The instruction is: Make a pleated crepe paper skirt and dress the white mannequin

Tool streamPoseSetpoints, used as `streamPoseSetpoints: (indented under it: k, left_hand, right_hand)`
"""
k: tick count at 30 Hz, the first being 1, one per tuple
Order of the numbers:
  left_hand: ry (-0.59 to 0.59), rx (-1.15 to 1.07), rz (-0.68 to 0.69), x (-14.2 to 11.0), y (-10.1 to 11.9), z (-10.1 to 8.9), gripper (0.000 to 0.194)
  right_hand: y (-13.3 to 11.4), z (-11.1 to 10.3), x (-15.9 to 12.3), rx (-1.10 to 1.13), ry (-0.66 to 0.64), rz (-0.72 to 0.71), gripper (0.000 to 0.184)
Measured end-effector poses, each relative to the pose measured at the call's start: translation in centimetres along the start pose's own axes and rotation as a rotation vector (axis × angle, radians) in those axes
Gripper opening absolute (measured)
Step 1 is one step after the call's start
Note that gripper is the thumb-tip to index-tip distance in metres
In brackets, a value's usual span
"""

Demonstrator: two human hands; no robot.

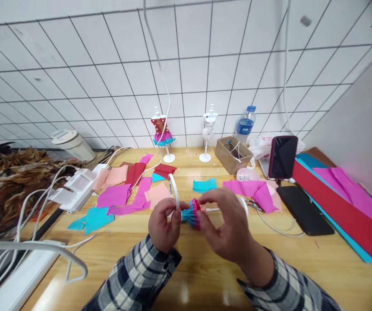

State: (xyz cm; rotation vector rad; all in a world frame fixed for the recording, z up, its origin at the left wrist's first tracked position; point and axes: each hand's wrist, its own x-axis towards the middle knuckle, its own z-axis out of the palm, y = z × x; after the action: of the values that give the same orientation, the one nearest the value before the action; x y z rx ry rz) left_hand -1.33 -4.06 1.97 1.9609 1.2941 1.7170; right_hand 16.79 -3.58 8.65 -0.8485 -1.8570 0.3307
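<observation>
Between my hands is a small gathered doll skirt [190, 214] of crepe paper, in blue, magenta and red bands. My left hand [165, 222] pinches its blue end between thumb and fingers. My right hand [228, 224] has thumb and forefinger closed on its red edge. A white curved strip with dark print [173, 188] rises just beside my left fingers; whether they touch it I cannot tell. Beyond my hands lies a blue crepe paper piece [204, 185]. Partly hidden behind my right hand are a white round object [244, 206] and small scissors [253, 204].
At the wall stand a dressed mini mannequin [162, 131], a bare one [208, 129], a cardboard box [233, 154] and a water bottle [246, 123]. Right are a bead bowl [248, 174], phones [283, 157] and paper strips [344, 207]. Cables [43, 198] and feathers [11, 185] crowd the left.
</observation>
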Motion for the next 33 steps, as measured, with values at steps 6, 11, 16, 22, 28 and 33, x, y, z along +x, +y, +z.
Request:
streamPoseSetpoints:
  k: [6,11,16,22,28,33]
  left_hand:
    - [-0.027,0.143,0.084,-1.1,-1.4,-0.7,0.009]
    - [-0.056,0.224,0.141,-0.5,-0.5,-0.7,0.012]
    - [0.012,0.301,0.152,-0.2,0.2,-0.5,0.011]
    - [-0.072,0.339,0.145,0.1,0.5,-0.5,0.016]
    - [0.027,0.362,0.085,-0.3,0.9,-0.3,0.014]
    - [0.032,0.335,0.026,-1.0,0.4,-0.2,0.013]
  right_hand:
    - [-0.5,2.5,-0.2,0.114,-0.089,0.016,0.015]
    - [0.4,3.5,-0.7,0.086,-0.077,-0.033,0.025]
    - [0.6,3.8,-0.9,0.041,-0.096,-0.045,0.010]
    - [0.7,3.0,-0.6,0.026,-0.193,0.023,0.005]
    - [1.1,2.6,-0.5,0.012,-0.126,-0.040,0.010]
    - [1.8,3.2,-1.2,-0.049,-0.118,-0.163,0.034]
